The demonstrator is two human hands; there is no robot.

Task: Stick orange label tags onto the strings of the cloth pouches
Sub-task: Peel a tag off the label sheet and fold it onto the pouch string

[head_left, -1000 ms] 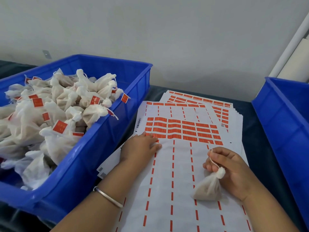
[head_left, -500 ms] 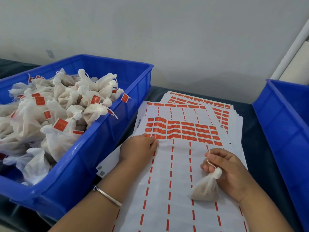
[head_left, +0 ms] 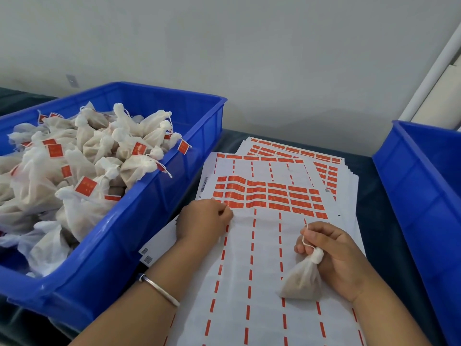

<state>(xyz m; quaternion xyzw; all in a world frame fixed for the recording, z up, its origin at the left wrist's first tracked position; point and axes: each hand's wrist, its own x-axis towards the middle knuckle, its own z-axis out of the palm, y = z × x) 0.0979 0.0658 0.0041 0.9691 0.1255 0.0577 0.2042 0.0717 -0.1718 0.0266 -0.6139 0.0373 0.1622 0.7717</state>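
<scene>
Head view:
- Cloth pouch [head_left: 303, 280] laid on label sheet [head_left: 249, 258], near right; string [head_left: 304, 236] pinched by right hand [head_left: 334, 253], kept raised, likely so tag can be wrapped on.
- Left hand [head_left: 203, 221] curled at nearest row of orange labels [head_left: 269, 196]; fingertips hidden, so grasp of label cannot be told; peeling judged under way.
- Tagged pouches piled in left blue bin [head_left: 159, 206], probably finished batch.

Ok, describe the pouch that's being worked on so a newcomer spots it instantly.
Find the label sheet between the two blue bins. On its near right part, the right hand pinches the string of one cloth pouch. It alone lies outside the bins, untagged.
</scene>
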